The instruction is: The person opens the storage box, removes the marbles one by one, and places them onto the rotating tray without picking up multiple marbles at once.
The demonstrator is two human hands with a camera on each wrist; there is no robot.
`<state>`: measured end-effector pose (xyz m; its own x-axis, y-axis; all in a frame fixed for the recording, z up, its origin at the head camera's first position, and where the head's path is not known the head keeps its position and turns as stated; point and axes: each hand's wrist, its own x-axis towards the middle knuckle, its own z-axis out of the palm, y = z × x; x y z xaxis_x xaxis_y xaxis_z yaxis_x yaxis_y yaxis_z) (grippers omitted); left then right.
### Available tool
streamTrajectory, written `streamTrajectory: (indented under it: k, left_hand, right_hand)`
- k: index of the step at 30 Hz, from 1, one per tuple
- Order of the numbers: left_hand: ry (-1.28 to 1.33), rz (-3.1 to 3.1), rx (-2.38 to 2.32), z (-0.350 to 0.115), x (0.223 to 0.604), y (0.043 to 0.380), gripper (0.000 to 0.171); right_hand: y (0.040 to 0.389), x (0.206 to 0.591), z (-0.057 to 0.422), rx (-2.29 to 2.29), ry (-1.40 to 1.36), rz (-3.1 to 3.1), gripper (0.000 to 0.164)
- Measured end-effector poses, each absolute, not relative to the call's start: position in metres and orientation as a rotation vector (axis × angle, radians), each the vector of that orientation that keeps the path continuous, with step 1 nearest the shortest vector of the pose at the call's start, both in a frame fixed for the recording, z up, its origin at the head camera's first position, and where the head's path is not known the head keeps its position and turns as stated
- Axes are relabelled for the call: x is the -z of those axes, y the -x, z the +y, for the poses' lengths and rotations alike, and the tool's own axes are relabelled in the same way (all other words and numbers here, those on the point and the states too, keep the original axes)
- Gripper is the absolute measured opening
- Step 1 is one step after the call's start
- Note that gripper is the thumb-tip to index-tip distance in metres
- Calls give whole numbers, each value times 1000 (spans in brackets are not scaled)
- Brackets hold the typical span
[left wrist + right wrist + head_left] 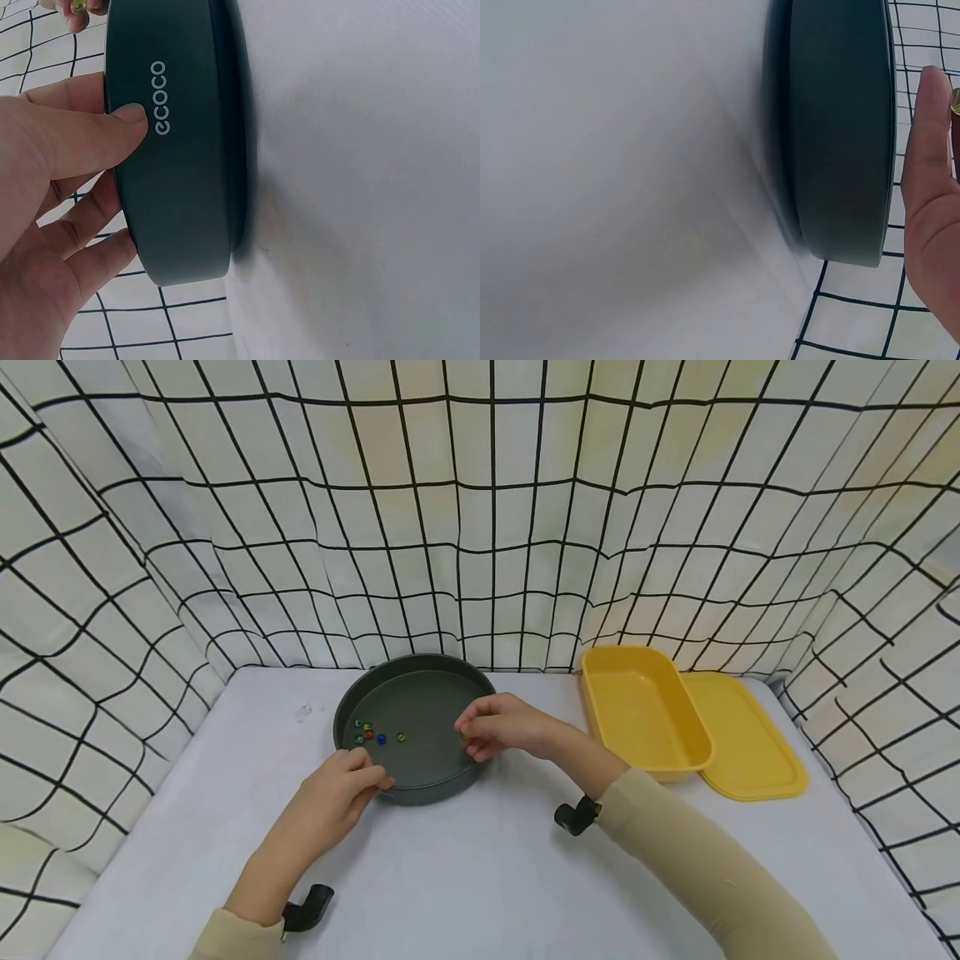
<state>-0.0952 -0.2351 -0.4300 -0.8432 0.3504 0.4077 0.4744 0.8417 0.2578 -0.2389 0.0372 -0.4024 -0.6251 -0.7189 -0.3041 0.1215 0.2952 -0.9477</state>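
Note:
A dark grey-green round tray (420, 693) with a raised rim lies on the table, "ecoco" printed on its outer wall. My left hand (347, 785) grips the near left rim, its thumb (129, 127) on the outside wall and the other fingers over the edge. Above the tray's right rim, my right hand (506, 727) pinches a yellowish glass marble (955, 101) between thumb and fingers. Inside the tray, toward the left, sit several small marbles, among them a blue marble (381, 739), a red marble (368, 735) and, set apart, a yellow-green marble (401, 737).
To the right stands a yellow rectangular container (645, 710), partly over a flat yellow lid (757, 743). White cloth covers the table (465, 877). A white backdrop with a black grid net (487, 518) surrounds the back and sides.

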Motion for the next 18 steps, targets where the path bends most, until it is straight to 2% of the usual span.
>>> streamTrajectory:
  k: [18]
  left_hand:
    - [622, -2669, 487, -237, 432, 96, 21]
  right_hand:
    - [241, 408, 14, 1439, 526, 1826, 29]
